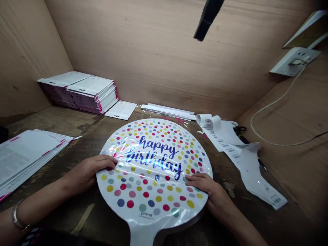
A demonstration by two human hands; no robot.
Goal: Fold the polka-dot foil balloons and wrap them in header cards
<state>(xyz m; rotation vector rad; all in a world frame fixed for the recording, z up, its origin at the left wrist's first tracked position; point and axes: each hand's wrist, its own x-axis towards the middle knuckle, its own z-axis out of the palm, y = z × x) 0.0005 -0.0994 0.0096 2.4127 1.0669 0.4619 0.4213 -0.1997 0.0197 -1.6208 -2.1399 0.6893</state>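
Your left hand lies flat on left rim of foil birthday balloon, fingers extended, no grip. Right hand flat on balloon's lower right, fingers slightly spread, nothing pinched. Balloon at front-centre of wooden tabletop, neck toward you. Barcode label strip to right; leaflet stacks in back-left corner.

The left hand and the right hand both lie open and palm down, their fingers pointing inward toward each other, neither one gripping. The left forearm reaches in from the lower left, a silver bangle circling its wrist, while the right forearm angles in from the lower right.
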